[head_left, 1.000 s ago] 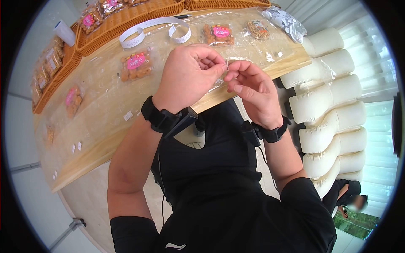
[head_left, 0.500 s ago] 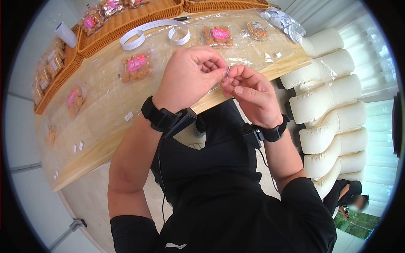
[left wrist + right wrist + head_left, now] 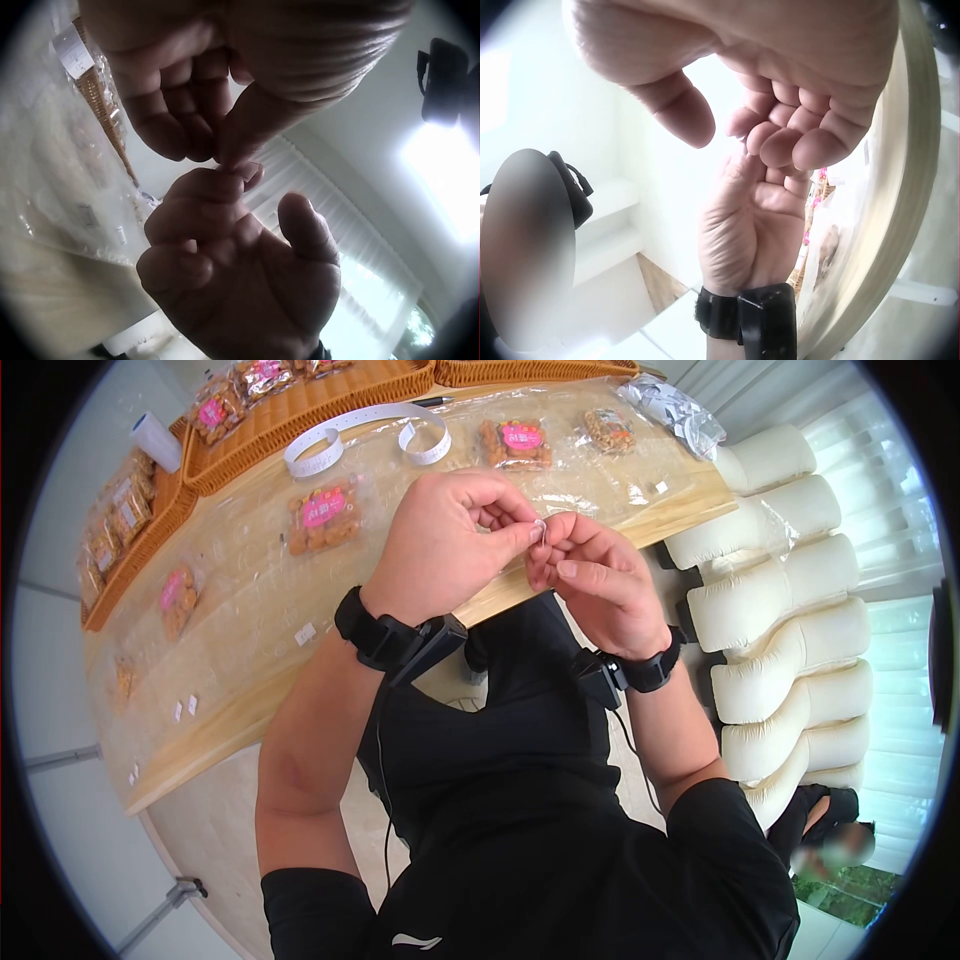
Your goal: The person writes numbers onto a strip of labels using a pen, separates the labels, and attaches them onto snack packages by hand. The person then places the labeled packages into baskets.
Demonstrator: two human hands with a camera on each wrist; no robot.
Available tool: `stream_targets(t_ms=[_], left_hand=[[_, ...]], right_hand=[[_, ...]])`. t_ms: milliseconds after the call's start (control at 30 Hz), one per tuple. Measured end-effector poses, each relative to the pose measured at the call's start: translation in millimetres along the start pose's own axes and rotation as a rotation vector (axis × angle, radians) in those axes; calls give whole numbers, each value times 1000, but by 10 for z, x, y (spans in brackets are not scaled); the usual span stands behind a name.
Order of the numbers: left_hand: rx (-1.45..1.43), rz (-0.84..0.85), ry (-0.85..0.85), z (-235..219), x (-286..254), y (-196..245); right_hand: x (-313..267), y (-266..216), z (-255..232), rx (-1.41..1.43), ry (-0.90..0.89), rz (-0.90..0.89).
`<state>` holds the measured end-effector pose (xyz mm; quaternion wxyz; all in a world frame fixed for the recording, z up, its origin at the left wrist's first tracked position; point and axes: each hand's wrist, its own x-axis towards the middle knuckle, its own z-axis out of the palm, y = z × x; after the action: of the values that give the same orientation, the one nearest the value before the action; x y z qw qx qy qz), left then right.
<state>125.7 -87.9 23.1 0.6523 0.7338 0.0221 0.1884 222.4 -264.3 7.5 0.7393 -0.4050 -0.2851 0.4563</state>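
In the head view, my left hand (image 3: pixel 440 535) pinches a small white label (image 3: pixel 541 530) between thumb and index finger, over the table's near edge. My right hand (image 3: pixel 605 575) faces it, with loosely bent fingers whose tips meet the label. Seen from the left wrist, the label (image 3: pixel 250 172) shows as a pale square beneath the left thumb tip, and the right thumb (image 3: pixel 307 229) stands apart from its fingers. From the right wrist, the label is mostly hidden behind the fingertips.
On the plastic-covered table (image 3: pixel 240 630) lie a pink-labelled snack bag (image 3: pixel 323 518), another (image 3: pixel 517 443), a curled white tape (image 3: pixel 335 432) and small white stickers (image 3: pixel 304 634). Wicker baskets (image 3: pixel 300 422) line the far side. Crumpled plastic (image 3: pixel 675 415) sits at the far right corner, near cream cushions (image 3: pixel 780 575).
The label between the fingertips has turned and shows more of its white side. My right hand has dropped slightly toward me; my left hand stays nearly still.
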Motion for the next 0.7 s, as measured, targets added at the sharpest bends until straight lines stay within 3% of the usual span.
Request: stream_targets(t_ms=[100,133,200,233,300,433,700], left_hand=[[145,54,46,-26,3,11],[181,-27,95,-37,6,18],[215,-114,147,-58,11,12],[273,-161,135,-71,14,2],[328,-213,126,-95,29,-19],[439,-292,104,-122,43,-60],[541,-291,143,-134,46,-156]], right_hand=[[8,-52,30,-87,59,-54],[27,-47,24,-86,59,-48],[90,-40,-2,-589,268,-167],[123,-62,-5,-588,266,-161],[190,-119,0,-1355,123,-374],[243,2,7,-1306,54,-262],[330,-10,-76,-1435,-90,-291]])
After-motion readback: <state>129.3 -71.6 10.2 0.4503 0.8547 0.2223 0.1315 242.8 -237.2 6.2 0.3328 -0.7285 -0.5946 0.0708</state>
